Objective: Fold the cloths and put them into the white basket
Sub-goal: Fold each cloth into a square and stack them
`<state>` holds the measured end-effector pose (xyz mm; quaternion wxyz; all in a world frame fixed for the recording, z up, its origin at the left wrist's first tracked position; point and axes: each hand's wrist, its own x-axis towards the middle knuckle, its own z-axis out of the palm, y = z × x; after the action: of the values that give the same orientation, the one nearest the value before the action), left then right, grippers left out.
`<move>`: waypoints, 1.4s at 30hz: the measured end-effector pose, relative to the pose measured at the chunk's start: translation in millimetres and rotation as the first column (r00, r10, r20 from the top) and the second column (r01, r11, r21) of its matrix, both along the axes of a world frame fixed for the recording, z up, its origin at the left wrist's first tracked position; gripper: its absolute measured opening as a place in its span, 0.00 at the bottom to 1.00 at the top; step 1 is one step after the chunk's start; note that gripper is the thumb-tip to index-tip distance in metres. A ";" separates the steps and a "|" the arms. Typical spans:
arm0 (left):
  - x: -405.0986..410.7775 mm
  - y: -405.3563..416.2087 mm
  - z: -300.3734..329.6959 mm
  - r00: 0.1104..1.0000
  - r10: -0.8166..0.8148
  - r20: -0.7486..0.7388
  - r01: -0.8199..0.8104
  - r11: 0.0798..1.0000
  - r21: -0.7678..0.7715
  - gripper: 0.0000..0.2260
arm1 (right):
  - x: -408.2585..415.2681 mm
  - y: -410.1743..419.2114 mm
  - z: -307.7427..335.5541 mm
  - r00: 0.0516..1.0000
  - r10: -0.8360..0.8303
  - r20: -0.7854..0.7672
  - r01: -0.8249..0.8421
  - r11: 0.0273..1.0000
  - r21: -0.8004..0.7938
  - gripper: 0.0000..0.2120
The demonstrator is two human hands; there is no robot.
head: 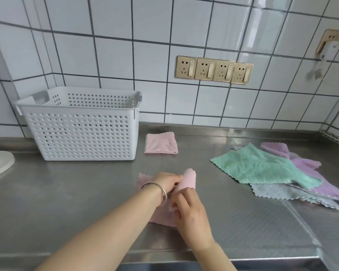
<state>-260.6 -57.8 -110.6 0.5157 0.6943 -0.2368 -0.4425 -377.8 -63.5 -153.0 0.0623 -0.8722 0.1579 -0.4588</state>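
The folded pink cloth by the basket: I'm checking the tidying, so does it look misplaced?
Yes. The folded pink cloth lies on the steel counter beside the white basket, not inside it as the task wants.

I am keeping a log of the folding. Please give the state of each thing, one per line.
white basket: upright
folded pink cloth: beside basket
pink cloth: being folded
left hand: grips pink cloth
right hand: pinches pink cloth
green cloth: unfolded
purple cloth: unfolded
grey cloth: unfolded

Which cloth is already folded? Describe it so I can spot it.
Start at the white basket on the steel counter. Just right of its lower corner lies the folded pink cloth, a neat small square, lying apart from the hands and the spread green cloth pile further right.
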 end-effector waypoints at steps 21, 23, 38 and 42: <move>20.4 38.8 -10.9 0.845 0.237 -0.479 -0.203 0.971 0.122 0.17 | 17.8 24.4 -15.7 0.997 0.074 0.000 -0.074 0.988 -0.134 0.07; 21.8 39.8 -12.6 0.860 0.239 -0.450 -0.206 0.971 0.122 0.16 | 17.8 25.2 -15.3 0.997 0.083 -0.005 -0.083 0.988 -0.127 0.07; 57.2 48.8 -9.0 0.718 0.219 0.660 -0.304 0.953 0.014 0.05 | 10.8 6.5 -30.4 0.923 -0.103 -0.370 0.165 0.976 0.139 0.34; 67.5 52.8 -23.9 0.729 0.200 0.654 -0.326 0.942 0.076 0.05 | 15.6 11.8 -31.4 0.900 -0.084 -0.427 0.172 0.970 0.172 0.32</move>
<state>-193.1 -5.0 -134.6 0.3952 0.8741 -0.2545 -0.1226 -362.2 -51.7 -184.4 0.0864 -0.9265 0.2710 -0.2465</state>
